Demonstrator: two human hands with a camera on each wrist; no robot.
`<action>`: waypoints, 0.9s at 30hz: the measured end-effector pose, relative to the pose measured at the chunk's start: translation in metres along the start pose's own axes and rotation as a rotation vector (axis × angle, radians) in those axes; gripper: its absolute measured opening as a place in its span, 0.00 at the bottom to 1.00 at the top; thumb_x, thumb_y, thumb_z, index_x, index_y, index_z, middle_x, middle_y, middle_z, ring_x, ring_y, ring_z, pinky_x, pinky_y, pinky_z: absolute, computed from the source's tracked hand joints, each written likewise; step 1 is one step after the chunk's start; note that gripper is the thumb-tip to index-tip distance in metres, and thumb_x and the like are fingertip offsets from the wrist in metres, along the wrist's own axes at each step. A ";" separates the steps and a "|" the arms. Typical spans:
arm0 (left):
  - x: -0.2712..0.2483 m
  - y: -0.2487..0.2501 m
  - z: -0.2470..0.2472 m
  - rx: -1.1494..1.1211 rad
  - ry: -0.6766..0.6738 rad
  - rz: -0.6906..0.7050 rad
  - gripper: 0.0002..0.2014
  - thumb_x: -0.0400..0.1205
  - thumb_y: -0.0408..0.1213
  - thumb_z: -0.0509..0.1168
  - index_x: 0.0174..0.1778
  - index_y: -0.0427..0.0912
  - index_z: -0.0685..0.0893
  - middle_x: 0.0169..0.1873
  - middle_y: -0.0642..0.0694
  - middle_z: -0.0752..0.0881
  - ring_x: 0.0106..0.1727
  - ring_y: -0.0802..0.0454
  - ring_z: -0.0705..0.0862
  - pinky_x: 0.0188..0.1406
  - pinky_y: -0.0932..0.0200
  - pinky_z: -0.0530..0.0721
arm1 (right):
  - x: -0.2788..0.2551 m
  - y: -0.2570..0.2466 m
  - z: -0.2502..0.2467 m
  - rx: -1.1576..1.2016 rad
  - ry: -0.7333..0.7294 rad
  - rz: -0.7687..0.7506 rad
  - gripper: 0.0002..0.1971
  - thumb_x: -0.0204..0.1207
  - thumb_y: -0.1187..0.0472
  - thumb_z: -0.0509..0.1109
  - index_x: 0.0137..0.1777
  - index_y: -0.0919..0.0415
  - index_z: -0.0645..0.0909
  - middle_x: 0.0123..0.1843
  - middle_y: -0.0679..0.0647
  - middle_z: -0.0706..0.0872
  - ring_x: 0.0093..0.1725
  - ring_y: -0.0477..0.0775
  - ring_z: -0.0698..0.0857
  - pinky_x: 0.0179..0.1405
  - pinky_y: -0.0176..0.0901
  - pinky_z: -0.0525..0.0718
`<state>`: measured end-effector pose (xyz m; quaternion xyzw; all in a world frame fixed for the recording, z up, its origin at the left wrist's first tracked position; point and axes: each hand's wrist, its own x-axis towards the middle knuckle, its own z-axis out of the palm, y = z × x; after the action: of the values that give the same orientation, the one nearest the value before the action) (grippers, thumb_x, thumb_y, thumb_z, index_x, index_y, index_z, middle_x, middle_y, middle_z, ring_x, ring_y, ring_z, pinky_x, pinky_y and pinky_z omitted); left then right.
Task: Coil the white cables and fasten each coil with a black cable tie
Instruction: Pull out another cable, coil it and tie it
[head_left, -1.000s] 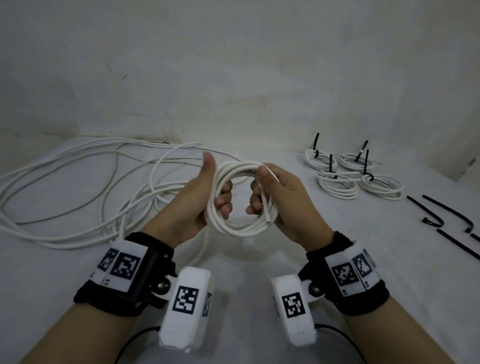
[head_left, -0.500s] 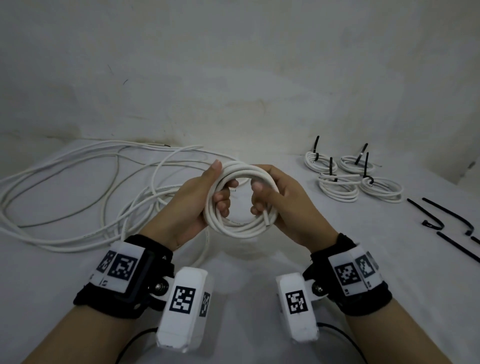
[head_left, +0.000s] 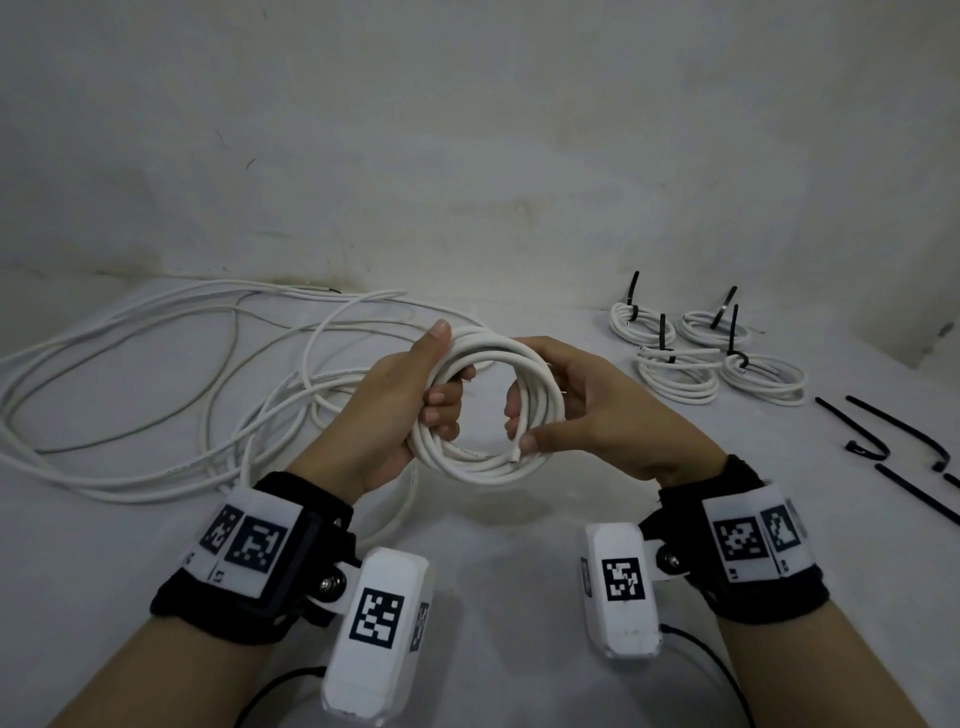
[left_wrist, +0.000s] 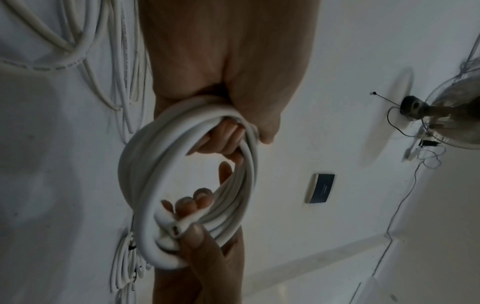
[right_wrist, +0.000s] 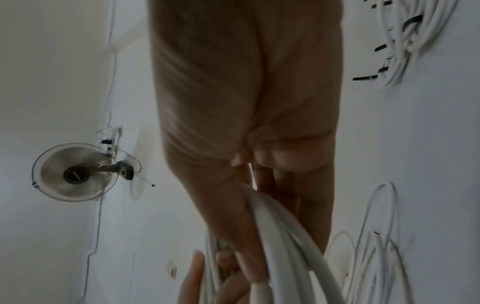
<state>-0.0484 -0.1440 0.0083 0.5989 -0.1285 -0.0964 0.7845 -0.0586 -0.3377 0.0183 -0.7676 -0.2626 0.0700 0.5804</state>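
Observation:
A round coil of white cable (head_left: 485, 462) is held upright above the table between both hands. My left hand (head_left: 410, 395) grips its left side, fingers curled through the ring and thumb along the outer rim. My right hand (head_left: 576, 410) holds the right side, thumb pressing the cut cable end (head_left: 514, 456) against the lower loops. The left wrist view shows the coil (left_wrist: 145, 170) with both sets of fingers through it. In the right wrist view the coil (right_wrist: 280, 242) runs past the palm. Loose black cable ties (head_left: 878, 431) lie at the right.
Long loose white cables (head_left: 156, 364) sprawl over the left of the table. Several tied coils (head_left: 691, 358) with black ties standing up sit at the back right. A wall rises behind the table. A wall fan (right_wrist: 75, 171) appears in the wrist views.
The coil has turned from edge-on to face the head camera, its ring now open and round. My right thumb slid down onto the cable end at the lower right.

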 end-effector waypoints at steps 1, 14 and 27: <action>0.000 0.000 0.000 -0.007 -0.002 -0.001 0.22 0.85 0.53 0.53 0.37 0.38 0.78 0.21 0.51 0.64 0.19 0.59 0.63 0.21 0.66 0.70 | 0.001 -0.001 0.001 -0.023 0.017 0.000 0.34 0.66 0.80 0.76 0.69 0.56 0.73 0.43 0.57 0.86 0.48 0.54 0.89 0.47 0.44 0.85; 0.000 0.005 -0.001 -0.021 0.037 0.011 0.24 0.85 0.53 0.52 0.34 0.38 0.78 0.18 0.53 0.62 0.16 0.60 0.60 0.18 0.67 0.63 | 0.004 -0.006 0.021 -0.121 0.084 -0.052 0.34 0.67 0.78 0.73 0.67 0.54 0.63 0.32 0.41 0.83 0.50 0.55 0.89 0.45 0.65 0.88; 0.002 0.002 0.000 -0.027 0.071 0.039 0.24 0.86 0.54 0.50 0.33 0.39 0.76 0.16 0.54 0.63 0.15 0.60 0.60 0.18 0.65 0.64 | 0.011 -0.001 0.033 0.418 0.158 -0.055 0.23 0.74 0.49 0.71 0.64 0.61 0.75 0.32 0.53 0.78 0.31 0.52 0.83 0.48 0.59 0.87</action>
<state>-0.0464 -0.1439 0.0106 0.5886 -0.1107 -0.0615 0.7984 -0.0630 -0.3038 0.0112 -0.6261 -0.2171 0.0468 0.7475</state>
